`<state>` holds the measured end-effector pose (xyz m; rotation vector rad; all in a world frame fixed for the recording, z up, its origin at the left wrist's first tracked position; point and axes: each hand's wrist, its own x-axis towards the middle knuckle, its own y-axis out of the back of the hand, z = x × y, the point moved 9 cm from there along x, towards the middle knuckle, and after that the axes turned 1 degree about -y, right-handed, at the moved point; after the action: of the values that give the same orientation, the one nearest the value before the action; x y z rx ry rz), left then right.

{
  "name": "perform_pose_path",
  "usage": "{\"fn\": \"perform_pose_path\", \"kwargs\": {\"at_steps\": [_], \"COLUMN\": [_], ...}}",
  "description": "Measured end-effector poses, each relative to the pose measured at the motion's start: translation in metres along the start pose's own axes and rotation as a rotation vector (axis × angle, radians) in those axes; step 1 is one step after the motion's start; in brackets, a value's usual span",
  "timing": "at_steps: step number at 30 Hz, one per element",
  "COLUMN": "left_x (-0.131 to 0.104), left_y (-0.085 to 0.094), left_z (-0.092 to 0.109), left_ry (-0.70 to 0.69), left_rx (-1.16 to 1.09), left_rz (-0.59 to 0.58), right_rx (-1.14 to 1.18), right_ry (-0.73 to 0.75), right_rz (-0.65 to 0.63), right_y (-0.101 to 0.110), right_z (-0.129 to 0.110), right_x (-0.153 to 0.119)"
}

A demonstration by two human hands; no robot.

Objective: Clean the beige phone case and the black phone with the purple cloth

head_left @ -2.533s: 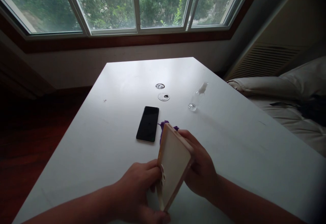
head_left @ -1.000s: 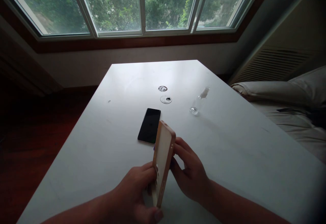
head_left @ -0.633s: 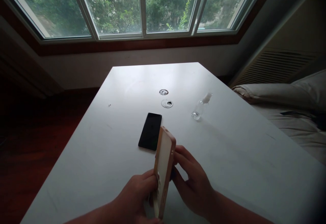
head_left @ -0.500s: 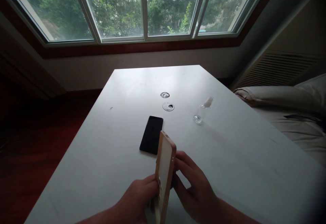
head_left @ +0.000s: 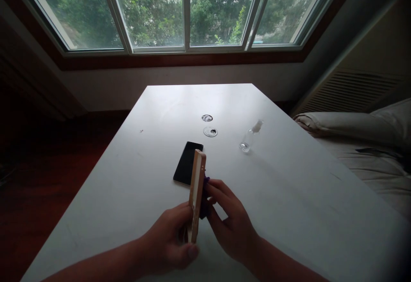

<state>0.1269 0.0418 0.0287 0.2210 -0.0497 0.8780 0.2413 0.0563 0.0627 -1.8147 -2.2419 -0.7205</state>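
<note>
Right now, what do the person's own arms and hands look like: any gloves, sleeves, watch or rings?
Both are bare. The left hand and right hand wear no gloves, and no ring shows. Both forearms are uncovered as far as the bottom edge of the view, with no sleeve, watch or band visible.

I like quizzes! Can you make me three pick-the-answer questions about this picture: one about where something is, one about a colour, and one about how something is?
1. Where is the black phone?
A. flat on the white table
B. on the bed
C. on the window sill

2. What colour is the cloth by the right hand?
A. yellow
B. purple
C. green

3. How is the small clear bottle placed?
A. standing up
B. hanging
C. lying on its side

Answers: 1 A, the phone lies screen up on the table beyond the hands. 2 B, purple shows between the phone case and the right fingers. 3 C, the bottle lies on the tabletop, its cap pointing toward the window.
</note>
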Motion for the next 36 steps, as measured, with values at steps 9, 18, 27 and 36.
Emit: {"fn": "perform_pose_path", "kwargs": {"at_steps": [9, 18, 27, 36], "left_x": [-0.013, -0.014, -0.012, -0.013], "left_y": [0.004, 0.001, 0.004, 0.004], "left_z": [-0.001, -0.003, -0.004, -0.017], "left_ry": [-0.002, -0.008, -0.005, 0.02], "left_rx": [-0.019, -0.048, -0.075, -0.175], "left_rz": [-0.014, -0.064, -0.052, -0.043], "right_rx": [0.03, 0.026, 0.02, -0.19], "right_ry": [-0.012, -0.024, -0.003, 0.173], "right_rz": [0.006, 0.01, 0.041, -0.106], "right_y": [-0.012, -0.016, -0.01, -0.03], "right_z": [-0.002, -0.005, -0.007, -0.036], "right_x": [-0.002, -0.006, 0.0, 0.017]}}
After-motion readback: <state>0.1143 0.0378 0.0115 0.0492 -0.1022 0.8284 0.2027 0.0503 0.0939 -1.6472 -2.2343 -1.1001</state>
